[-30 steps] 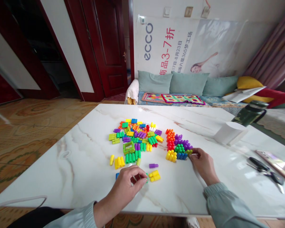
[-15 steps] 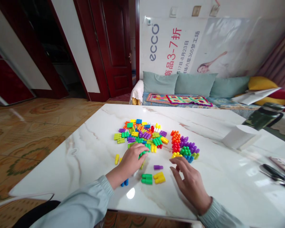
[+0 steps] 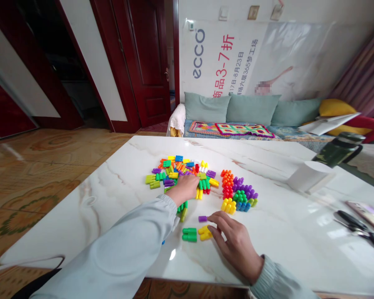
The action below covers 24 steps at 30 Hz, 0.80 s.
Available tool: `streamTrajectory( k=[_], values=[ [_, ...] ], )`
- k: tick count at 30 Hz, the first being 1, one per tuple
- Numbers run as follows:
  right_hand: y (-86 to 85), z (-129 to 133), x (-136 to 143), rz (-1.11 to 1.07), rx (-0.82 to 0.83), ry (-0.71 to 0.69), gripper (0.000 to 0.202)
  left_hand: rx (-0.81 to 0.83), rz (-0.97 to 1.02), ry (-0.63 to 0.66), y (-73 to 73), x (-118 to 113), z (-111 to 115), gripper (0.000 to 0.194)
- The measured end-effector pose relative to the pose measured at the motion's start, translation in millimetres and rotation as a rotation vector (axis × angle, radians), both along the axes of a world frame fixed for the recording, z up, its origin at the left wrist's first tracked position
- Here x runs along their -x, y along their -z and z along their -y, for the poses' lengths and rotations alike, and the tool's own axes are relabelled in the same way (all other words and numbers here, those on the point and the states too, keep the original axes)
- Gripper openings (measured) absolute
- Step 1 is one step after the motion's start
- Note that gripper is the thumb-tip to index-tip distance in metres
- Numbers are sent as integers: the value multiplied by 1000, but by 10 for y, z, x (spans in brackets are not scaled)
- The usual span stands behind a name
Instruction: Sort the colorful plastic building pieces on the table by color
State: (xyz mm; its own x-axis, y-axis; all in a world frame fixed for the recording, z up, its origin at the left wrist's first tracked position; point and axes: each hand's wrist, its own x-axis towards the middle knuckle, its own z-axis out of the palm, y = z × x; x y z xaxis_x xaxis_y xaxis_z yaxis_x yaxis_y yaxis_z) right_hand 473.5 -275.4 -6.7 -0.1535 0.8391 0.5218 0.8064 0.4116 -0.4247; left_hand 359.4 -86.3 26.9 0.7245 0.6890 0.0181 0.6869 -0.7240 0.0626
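Over the mixed pile of coloured plastic pieces (image 3: pixel 165 174), my left hand (image 3: pixel 187 187) reaches in, its fingertips hidden among the pieces. My right hand (image 3: pixel 232 238) has its fingers apart, the index fingertip at the end of a small purple piece (image 3: pixel 202 219) and the thumb by a yellow piece (image 3: pixel 205 232). A green piece (image 3: pixel 189 234) lies left of the yellow one. Sorted groups stand behind my right hand: orange and red (image 3: pixel 227 182), purple (image 3: pixel 247 189), green (image 3: pixel 239 196), blue (image 3: pixel 243 206) and yellow (image 3: pixel 228 205).
On the white marble table (image 3: pixel 112 187), a white box (image 3: pixel 310 177), a green camouflage flask (image 3: pixel 339 149), black-handled scissors (image 3: pixel 352 220) and a phone (image 3: pixel 369 214) are at the right. A sofa with green cushions (image 3: pixel 205 107) stands behind the table.
My left hand has moved forward and right, further into the pile. My right hand has moved left and slightly down to the purple piece. The view has shifted slightly.
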Motion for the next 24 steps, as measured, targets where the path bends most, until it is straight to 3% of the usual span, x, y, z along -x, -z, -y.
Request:
streamTrajectory(
  k=[7, 11, 15, 18, 21, 24],
  values=[
    [18, 4, 57, 20, 27, -21, 18, -3, -28, -2, -21, -29, -5, 32],
    [46, 11, 91, 32, 15, -32, 18, -14, -20, -30, -21, -29, -19, 26],
    [49, 20, 120, 60, 13, -66, 19, -37, 35, -60, -134, 61, 42, 23],
    [32, 36, 130, 59, 7, -77, 18, -60, 112, -66, -245, 226, 230, 24],
    [28, 60, 154, 25, 17, -69, 17, -42, 220, -48, -259, 471, 560, 21],
    [62, 84, 207, -92, 88, 5, 7, 193, 548, -62, -137, 748, 925, 13]
  ],
)
